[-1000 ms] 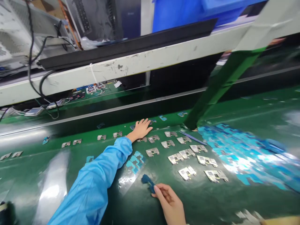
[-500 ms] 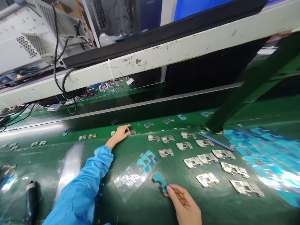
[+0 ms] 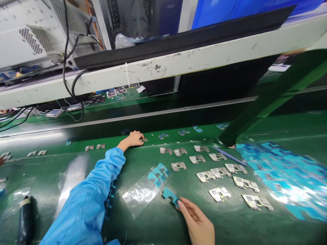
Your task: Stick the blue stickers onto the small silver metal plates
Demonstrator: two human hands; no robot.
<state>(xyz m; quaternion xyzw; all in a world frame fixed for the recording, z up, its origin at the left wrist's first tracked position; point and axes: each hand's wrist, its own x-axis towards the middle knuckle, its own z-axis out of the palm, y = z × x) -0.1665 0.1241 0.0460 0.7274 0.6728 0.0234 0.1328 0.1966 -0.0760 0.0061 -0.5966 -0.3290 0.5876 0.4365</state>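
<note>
My left hand [image 3: 134,139], in a blue sleeve, reaches far across the green bench and its fingers are curled on a small metal part [image 3: 143,139] at the bench's far edge. My right hand [image 3: 195,221] is near the front, pinching a small teal sticker piece [image 3: 170,195] between thumb and finger. A clear backing sheet [image 3: 144,189] with a few teal stickers lies just left of it. Several metal shield parts [image 3: 217,170] lie in rows to the right.
A pile of teal sticker sheets [image 3: 283,177] covers the bench at the right. A green post [image 3: 268,98] rises behind it. A blue stick [image 3: 227,154] lies by the parts. A dark cylinder [image 3: 25,217] stands front left. More small parts [image 3: 94,147] sit along the conveyor edge.
My left hand slid left along the far edge, from flat and spread to curled on a metal part. My right hand kept the teal piece. The view swung left.
</note>
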